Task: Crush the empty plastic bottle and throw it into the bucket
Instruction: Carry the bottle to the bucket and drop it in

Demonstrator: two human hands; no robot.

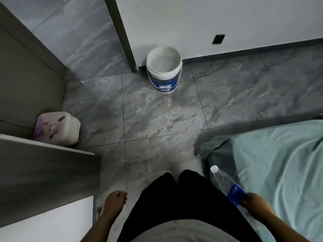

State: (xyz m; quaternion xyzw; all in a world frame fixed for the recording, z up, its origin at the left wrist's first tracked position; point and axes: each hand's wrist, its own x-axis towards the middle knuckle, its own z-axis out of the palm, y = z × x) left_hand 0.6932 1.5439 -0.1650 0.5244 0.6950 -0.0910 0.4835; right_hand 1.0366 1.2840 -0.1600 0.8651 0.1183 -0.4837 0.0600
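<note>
A clear plastic bottle [222, 182] with a white cap and a blue label sticks out forward at the lower right, uncrushed, with my right hand [255, 205] closed around its middle. My left hand [115, 198] hangs at the lower left beside my black trousers, fingers curled, holding nothing. A white bucket [164, 70] with a blue label and a wire handle stands upright on the tiled floor straight ahead, near the door frame and wall. Its inside looks bare.
A bed with a light green sheet [283, 163] fills the right side. A grey cabinet [40, 165] stands on the left, with a white and purple pack [57, 128] on the floor behind it. Grey marble tiles [157, 119] lie between me and the bucket.
</note>
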